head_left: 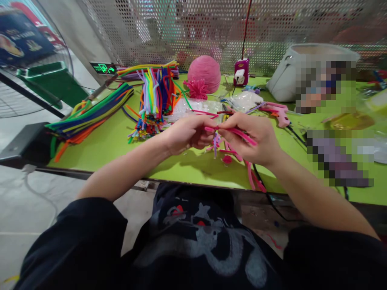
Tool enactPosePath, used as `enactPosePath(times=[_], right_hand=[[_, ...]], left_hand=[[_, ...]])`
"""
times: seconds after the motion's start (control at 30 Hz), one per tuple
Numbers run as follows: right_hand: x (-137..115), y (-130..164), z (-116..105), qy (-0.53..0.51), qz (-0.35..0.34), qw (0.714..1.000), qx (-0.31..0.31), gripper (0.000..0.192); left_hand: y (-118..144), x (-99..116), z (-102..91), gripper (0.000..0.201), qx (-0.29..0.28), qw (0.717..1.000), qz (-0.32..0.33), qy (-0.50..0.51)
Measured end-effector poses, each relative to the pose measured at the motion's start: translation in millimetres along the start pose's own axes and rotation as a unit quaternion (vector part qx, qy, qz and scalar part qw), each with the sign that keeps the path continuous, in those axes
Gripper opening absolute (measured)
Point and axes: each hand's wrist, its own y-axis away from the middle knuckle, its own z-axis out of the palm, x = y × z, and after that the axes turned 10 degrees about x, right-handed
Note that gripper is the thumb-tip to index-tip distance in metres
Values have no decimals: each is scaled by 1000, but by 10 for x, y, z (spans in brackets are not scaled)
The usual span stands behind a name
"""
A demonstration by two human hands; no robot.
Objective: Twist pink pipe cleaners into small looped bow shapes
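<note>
Stem [246, 137], pink and fuzzy, held up over green tabletop [178, 166]. Long axis mostly left-right, slanting; free end points right and slightly towards person. Left hand [192, 131] and right hand [258, 129] both pinch it, fingertips close together.

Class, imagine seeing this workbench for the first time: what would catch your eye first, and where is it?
Probably the large pink ball at the back of the bright green table, near the perforated panel. Next come the multicoloured bundles of fuzzy stems to its left. In the middle, the left hand and right hand pinch a pink fuzzy piece.
</note>
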Motion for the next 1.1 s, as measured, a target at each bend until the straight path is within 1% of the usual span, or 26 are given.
enactPosePath(times=[0.03, 0.07, 0.1, 0.17, 0.2, 0.27, 0.3, 0.33, 0.37, 0.4, 0.43, 0.5, 0.57, 0.6, 0.63, 0.67, 0.7, 0.73, 0.8, 0.83, 0.9, 0.97, 1.0, 1.03, 1.07, 1.1], right_hand=[[1, 2, -10, 5, -5, 1000, -3, 8], [3, 0, -19, 3, 10, 1000, -4, 8], [4, -4, -28, -6, 39, 999, 0, 9], [9, -18, -39, -38, 112, 993, 16, 14], [12, -25, -38, -58, 143, 988, 19, 17], [11, -32, -21, -107, 193, 975, 8, 24], [8, -30, -6, -134, 217, 967, -5, 26], [2, -26, 9, -159, 237, 958, -19, 29], [-4, -20, 23, -176, 250, 952, -29, 31], [-10, -12, 34, -179, 251, 951, -32, 32], [-13, -3, 39, -161, 238, 957, -30, 31], [-4, 18, 34, -75, 151, 986, -14, 23], [23, 36, 13, 33, 10, 999, -2, 13], [38, 42, 0, 73, -62, 995, -4, 10], [52, 46, -13, 100, -119, 988, -9, 11], [60, 47, -25, 111, -151, 982, -10, 12], [63, 45, -35, 108, -152, 982, -10, 13], [61, 41, -42, 92, -123, 988, -7, 12], [48, 28, -41, 24, 4, 1000, 7, 12], [41, 22, -31, -23, 78, 997, 14, 15], [36, 16, 7, -121, 192, 974, 21, 24], [40, 22, 59, -192, 241, 951, 15, 30], [42, 29, 82, -210, 244, 947, 12, 30], [45, 37, 98, -212, 237, 948, 10, 29], [47, 44, 104, -195, 221, 955, 11, 25], [49, 48, 98, -159, 190, 969, 14, 21]], left_hand=[[-3, 2, -6, 35, -18, 999, -32, 24], [-11, -5, -32, 33, -23, 999, -30, 29], [-23, -21, -76, 30, -10, 1000, 9, 14], [-53, -67, -199, 28, 37, 982, 166, -78], [-68, -93, -262, 35, 60, 946, 278, -156], [-89, -135, -357, 42, 58, 824, 456, -331], [-91, -147, -378, 32, 68, 780, 487, -387], [-86, -152, -379, 22, 76, 751, 500, -424], [-74, -148, -361, 20, 89, 745, 496, -438], [-57, -137, -328, 22, 105, 759, 476, -433], [-36, -120, -284, 25, 117, 788, 445, -408], [2, -78, -182, 29, 118, 878, 342, -312], [22, -42, -92, 34, 61, 966, 183, -174], [22, -30, -60, 37, 15, 989, 102, -109], [17, -25, -40, 39, -27, 997, 34, -56], [9, -25, -33, 40, -54, 998, -14, -23], [-1, -31, -41, 38, -57, 998, -36, -7], [-12, -42, -61, 33, -30, 999, -21, -9], [-33, -75, -135, 27, 67, 989, 110, -78], [-41, -94, -181, 34, 107, 962, 208, -145], [-50, -134, -271, 49, 123, 865, 375, -311], [-48, -167, -323, 36, 107, 775, 451, -429], [-43, -177, -325, 26, 111, 752, 466, -453], [-34, -181, -310, 21, 123, 745, 473, -454], [-20, -179, -278, 21, 136, 756, 468, -437], [-4, -169, -233, 23, 148, 784, 448, -404]])
